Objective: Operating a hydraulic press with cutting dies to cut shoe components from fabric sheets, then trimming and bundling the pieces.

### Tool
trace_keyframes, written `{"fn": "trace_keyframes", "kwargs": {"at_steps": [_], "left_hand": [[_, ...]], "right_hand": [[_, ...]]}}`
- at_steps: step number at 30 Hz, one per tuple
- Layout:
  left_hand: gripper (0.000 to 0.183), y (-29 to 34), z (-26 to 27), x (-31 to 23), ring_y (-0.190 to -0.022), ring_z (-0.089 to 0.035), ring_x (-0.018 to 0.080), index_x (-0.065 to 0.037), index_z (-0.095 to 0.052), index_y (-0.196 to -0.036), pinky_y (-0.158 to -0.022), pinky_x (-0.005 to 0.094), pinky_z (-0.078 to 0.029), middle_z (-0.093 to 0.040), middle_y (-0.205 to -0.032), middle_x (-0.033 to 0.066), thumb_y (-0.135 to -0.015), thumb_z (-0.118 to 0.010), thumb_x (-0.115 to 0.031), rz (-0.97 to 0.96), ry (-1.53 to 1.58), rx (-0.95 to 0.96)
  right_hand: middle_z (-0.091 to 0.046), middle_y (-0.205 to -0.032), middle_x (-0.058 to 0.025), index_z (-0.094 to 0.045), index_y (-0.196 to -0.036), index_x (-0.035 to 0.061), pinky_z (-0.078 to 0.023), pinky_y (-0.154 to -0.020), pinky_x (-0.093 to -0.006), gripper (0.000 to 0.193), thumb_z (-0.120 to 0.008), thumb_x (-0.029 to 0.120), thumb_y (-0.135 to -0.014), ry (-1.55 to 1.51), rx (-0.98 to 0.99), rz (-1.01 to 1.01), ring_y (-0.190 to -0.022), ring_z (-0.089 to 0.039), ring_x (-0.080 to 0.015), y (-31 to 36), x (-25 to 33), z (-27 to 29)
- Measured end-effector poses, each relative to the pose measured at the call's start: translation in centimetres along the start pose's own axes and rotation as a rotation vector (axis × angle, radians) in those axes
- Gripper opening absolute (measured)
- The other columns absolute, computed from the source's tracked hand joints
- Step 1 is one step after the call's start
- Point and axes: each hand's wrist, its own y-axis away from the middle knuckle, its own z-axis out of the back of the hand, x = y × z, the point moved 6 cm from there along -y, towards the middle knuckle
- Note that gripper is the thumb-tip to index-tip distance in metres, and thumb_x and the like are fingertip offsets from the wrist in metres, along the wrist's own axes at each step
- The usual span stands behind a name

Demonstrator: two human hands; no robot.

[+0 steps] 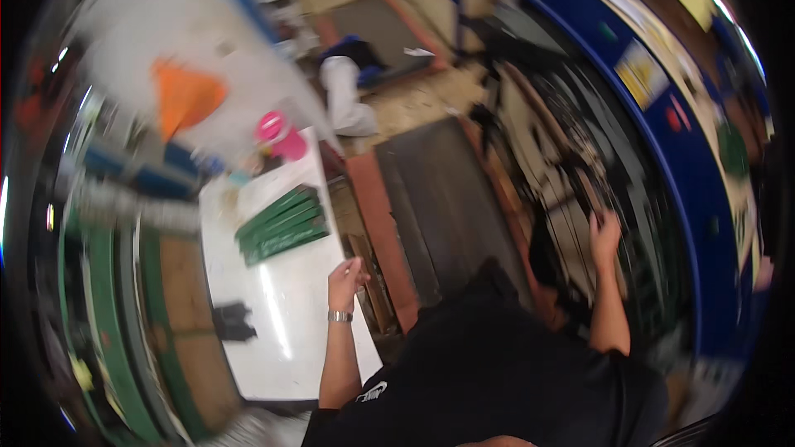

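Observation:
My left hand, with a metal watch on the wrist, is in the air by the right edge of a white table. Its fingers are curled together, and what they hold, if anything, is too small to make out. On the right, my right hand is closed around the near end of a dark brown strip, which is smeared by motion. Several green bars with pale markings lie side by side on the table. A black glove-like thing lies at the table's left edge.
Between my arms runs a dark mat with reddish borders. A pink bucket stands beyond the green bars, and an orange cone-shaped thing is farther back. Blue shelving curves along the right. A person's grey-trousered leg shows ahead.

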Motion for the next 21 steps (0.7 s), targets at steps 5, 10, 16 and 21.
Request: {"fn": "trace_keyframes", "kwargs": {"at_steps": [5,10,16,21], "left_hand": [[0.033,-1.7,-14.1,-4.4,-0.066,-0.069,0.0114,-0.001,-0.069,-0.111,-0.055,0.02,-0.045,-0.064,-0.068,-0.0015,-0.104,-0.061,-0.033,0.024,-0.227,0.288],[0.035,-3.0,-29.4,-3.8,-0.072,-0.07,0.0128,0.0,-0.065,-0.121,-0.058,0.0215,-0.048,-0.063,-0.069,-0.0001,-0.105,-0.059,-0.031,0.053,-0.34,0.6],[0.031,-1.4,-44.4,-4.5,-0.073,-0.062,0.0073,0.002,-0.065,-0.123,-0.069,0.0215,-0.052,-0.065,-0.082,-0.0012,-0.099,-0.068,-0.019,-0.005,-0.545,0.911],[0.03,0.0,-54.7,-7.1,-0.07,-0.056,0.0038,0.003,-0.066,-0.12,-0.069,0.0207,-0.048,-0.063,-0.076,-0.0026,-0.096,-0.072,-0.014,-0.299,-0.802,1.135]], "right_hand": [[-0.067,-0.103,-0.0208,-0.069,-0.103,-0.0001,-0.05,-0.089,-0.0479,0.027,-0.07,0.024,-0.09,0.182,0.058,-0.243,-0.101,-0.062,-0.0409,2.5,-4.1,2.9],[-0.067,-0.1,-0.0195,-0.071,-0.101,0.0001,-0.052,-0.085,-0.0463,0.036,-0.075,0.032,-0.086,0.127,0.088,-0.339,-0.096,-0.064,-0.039,5.4,-5.8,2.9],[-0.064,-0.102,-0.0196,-0.07,-0.096,-0.0019,-0.053,-0.088,-0.0454,0.045,-0.075,0.041,-0.081,0.142,0.114,-0.435,-0.101,-0.062,-0.0362,4.9,-5.4,2.9],[-0.064,-0.104,-0.0191,-0.07,-0.096,-0.0014,-0.053,-0.09,-0.0446,0.045,-0.076,0.04,-0.08,0.12,0.066,-0.489,-0.104,-0.062,-0.0355,5.1,-5.6,3.3]]}}
